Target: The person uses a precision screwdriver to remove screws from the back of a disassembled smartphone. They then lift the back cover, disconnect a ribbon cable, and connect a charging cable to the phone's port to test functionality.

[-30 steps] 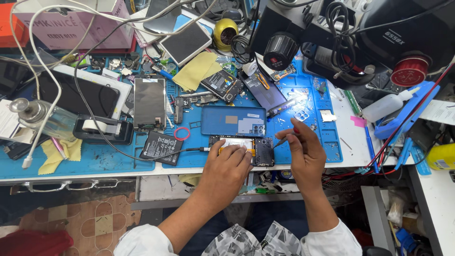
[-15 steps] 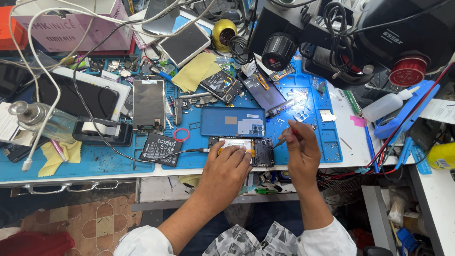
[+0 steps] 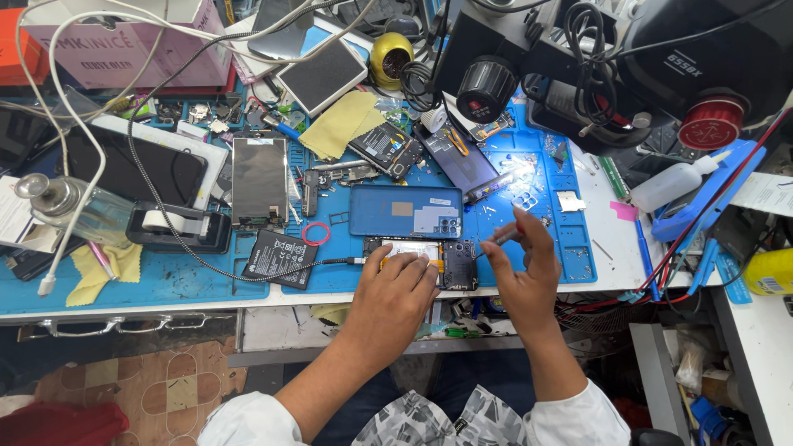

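An opened phone (image 3: 450, 263) lies on the blue work mat (image 3: 149, 277) near the bench's front edge, its circuit board bare. My left hand (image 3: 395, 299) presses down on the phone's left half and covers most of it. My right hand (image 3: 522, 268) pinches a thin screwdriver (image 3: 502, 236) with a red grip, whose tip points down-left at the phone's right end. A blue phone back cover (image 3: 405, 211) lies just beyond the phone. A black braided cable (image 3: 330, 263) runs into the phone's left end.
A black battery (image 3: 279, 258) and a red ring (image 3: 315, 234) sit left of the phone. A tape dispenser (image 3: 177, 227), glass bottle (image 3: 62, 202), tablet (image 3: 132, 169), other phone parts and yellow cloths (image 3: 343, 122) crowd the mat. A black microscope (image 3: 578, 66) stands behind.
My right hand has shifted slightly right and away from the phone, lifting the screwdriver tip. My left hand stays pressed on the phone.
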The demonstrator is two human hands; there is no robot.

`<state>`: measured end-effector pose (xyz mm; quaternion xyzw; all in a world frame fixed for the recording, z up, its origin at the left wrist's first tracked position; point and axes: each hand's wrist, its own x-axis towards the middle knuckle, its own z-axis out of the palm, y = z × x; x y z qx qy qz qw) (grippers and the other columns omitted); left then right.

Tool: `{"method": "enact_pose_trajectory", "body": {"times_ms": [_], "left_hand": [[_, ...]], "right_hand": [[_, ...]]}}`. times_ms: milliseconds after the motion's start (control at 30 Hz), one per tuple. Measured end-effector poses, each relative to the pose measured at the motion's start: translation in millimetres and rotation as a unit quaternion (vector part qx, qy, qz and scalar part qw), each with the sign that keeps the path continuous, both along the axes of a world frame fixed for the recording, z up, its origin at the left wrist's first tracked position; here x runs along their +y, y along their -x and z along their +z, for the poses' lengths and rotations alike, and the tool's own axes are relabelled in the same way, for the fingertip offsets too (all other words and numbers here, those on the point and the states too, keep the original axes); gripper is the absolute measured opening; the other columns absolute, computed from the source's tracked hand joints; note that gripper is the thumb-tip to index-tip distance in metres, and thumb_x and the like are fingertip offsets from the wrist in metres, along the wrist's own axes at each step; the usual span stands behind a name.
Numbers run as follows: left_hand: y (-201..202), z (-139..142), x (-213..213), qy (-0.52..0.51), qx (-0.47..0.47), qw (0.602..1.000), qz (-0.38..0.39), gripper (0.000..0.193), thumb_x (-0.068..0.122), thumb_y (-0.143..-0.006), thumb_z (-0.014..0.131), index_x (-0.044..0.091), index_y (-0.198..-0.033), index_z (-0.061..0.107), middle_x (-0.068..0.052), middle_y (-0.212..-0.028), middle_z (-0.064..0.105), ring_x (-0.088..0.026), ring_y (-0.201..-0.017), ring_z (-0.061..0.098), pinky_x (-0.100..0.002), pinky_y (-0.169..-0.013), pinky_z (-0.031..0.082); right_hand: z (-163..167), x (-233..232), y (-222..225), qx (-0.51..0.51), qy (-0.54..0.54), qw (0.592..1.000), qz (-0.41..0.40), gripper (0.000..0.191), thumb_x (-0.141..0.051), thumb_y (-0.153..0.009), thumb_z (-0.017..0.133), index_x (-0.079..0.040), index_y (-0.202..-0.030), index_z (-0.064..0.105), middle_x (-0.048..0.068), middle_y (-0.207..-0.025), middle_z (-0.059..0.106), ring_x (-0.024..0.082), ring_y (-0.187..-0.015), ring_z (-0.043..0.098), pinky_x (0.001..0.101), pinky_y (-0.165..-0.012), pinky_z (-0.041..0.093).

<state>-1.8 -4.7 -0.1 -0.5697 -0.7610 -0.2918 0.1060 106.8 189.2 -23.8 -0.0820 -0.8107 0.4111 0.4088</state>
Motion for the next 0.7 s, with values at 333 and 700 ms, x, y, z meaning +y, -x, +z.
{"method": "enact_pose_trajectory", "body": {"times_ms": [333, 700], "left_hand": [[0.7, 0.8, 0.1, -0.001, 0.002, 1.000, -0.003, 0.030, 0.015, -0.089, 0.071, 0.000, -0.115, 0.069, -0.013, -0.117, 0.071, -0.028, -0.117, 0.062, -0.054, -0.111, 0.038], [1.7, 0.8, -1.2, 0.001, 0.000, 1.000, -0.006, 0.031, 0.015, -0.088, 0.072, -0.001, -0.115, 0.070, -0.013, -0.115, 0.072, -0.028, -0.116, 0.063, -0.054, -0.111, 0.039]], "right_hand": [[-3.3, -1.1, -11.9, -0.037, 0.031, 0.999, -0.008, 0.078, 0.006, -0.094, 0.074, -0.015, -0.155, 0.031, 0.012, -0.113, 0.064, 0.020, -0.104, 0.070, 0.0333, -0.094, 0.058], [-6.5, -5.4, -12.0, -0.012, 0.062, 0.996, 0.055, 0.081, 0.011, -0.097, 0.065, -0.015, -0.161, 0.023, 0.014, -0.120, 0.067, 0.021, -0.112, 0.070, 0.0366, -0.101, 0.058]]}}
